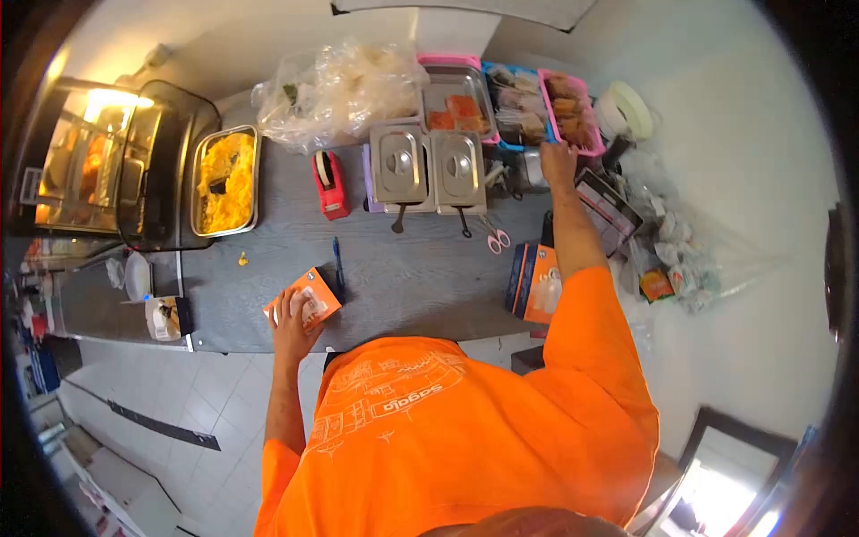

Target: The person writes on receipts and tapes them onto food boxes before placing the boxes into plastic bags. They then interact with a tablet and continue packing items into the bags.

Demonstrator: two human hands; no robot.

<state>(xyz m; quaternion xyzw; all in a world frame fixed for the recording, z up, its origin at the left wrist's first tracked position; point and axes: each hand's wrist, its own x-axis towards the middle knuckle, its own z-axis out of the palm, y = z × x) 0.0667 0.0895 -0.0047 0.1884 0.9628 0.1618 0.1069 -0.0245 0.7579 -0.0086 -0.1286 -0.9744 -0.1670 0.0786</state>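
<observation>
My left hand (293, 324) grips a small orange box (318, 300) near the table's front edge, its fingers curled over the top. A blue pen (337, 261) lies just behind that box. My right arm reaches to the back right, where my right hand (558, 165) is closed at the front of a pink basket (572, 106) of packets, beside a blue basket (516, 109). What its fingers hold, if anything, is hidden. More orange and dark blue boxes (540, 285) stand near my right forearm.
Two lidded steel containers (429, 168), a red tape dispenser (330, 186) and pink-handled scissors (498, 242) are on the table (407, 277). A tray of yellow food (226, 183) lies left, near a lit display case (89, 170). Plastic bags (344, 89) fill the back; others (684, 259) lie right.
</observation>
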